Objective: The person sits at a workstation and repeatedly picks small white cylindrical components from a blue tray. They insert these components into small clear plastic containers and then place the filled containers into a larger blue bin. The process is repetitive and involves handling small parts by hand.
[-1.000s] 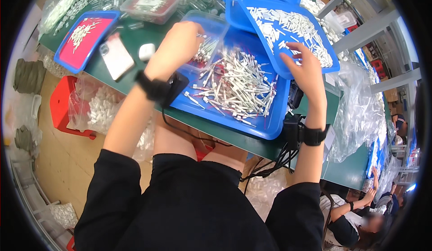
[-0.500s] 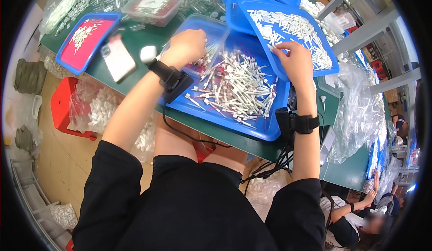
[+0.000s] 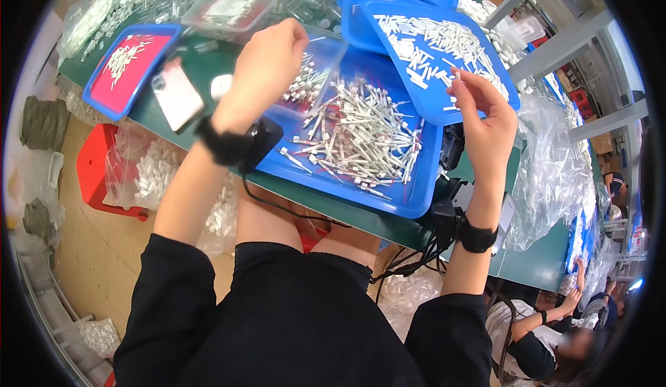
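Note:
My left hand [image 3: 269, 64] is closed, fingers curled, above a clear plastic box [image 3: 333, 61] holding thin white sticks; what it holds, if anything, is hidden. Below and right, a large blue tray [image 3: 347, 196] carries a heap of slender white sticks [image 3: 368, 130] with reddish ends. My right hand [image 3: 489, 113] pinches thumb and forefinger together over the near right part of a smaller blue tray [image 3: 430, 99]. Short white tubular pieces [image 3: 444, 37] are spread in that tray. Whatever sits between the right fingertips is too small to make out against them.
To the left, a blue-rimmed tray with a red bottom [image 3: 142, 71] holds white sticks, beside a phone [image 3: 177, 96] and a white case [image 3: 220, 87]. A lidded clear box [image 3: 229, 9] stands behind. Cables [image 3: 423, 248] hang at the table edge. Another person [image 3: 534, 338] sits at right.
My left hand has lifted away from the clear box, up and slightly left. My right hand has moved right and a little nearer, off the pieces in the smaller tray.

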A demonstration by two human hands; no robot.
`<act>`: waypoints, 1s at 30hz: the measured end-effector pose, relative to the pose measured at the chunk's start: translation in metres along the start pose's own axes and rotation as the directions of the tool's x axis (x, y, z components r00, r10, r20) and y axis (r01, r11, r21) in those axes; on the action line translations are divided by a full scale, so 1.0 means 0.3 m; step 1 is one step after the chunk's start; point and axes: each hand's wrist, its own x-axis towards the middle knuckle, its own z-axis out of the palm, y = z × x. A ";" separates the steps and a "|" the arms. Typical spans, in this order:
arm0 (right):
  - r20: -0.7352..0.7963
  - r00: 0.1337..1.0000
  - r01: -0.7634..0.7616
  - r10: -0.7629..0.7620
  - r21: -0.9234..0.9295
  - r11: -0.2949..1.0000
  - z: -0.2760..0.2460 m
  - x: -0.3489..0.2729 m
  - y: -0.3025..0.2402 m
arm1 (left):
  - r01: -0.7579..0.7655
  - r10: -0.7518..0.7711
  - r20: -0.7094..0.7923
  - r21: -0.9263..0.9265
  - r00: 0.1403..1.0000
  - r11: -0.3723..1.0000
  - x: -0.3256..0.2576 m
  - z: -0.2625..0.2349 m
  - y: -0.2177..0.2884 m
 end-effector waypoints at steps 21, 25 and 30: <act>0.422 0.906 -0.155 -0.018 0.372 0.915 -0.053 -0.161 -0.208 | -0.637 0.592 -0.239 -0.221 0.770 0.739 -0.214 -0.138 0.324; 0.245 0.951 0.177 -0.188 0.067 0.982 -0.022 -0.177 -0.213 | -0.454 0.413 -0.194 -0.289 0.890 0.843 -0.195 -0.139 0.332; 0.157 0.945 0.300 -0.286 -0.071 0.951 -0.018 -0.193 -0.216 | 0.262 0.120 0.377 -0.806 0.918 0.531 -0.219 -0.158 0.307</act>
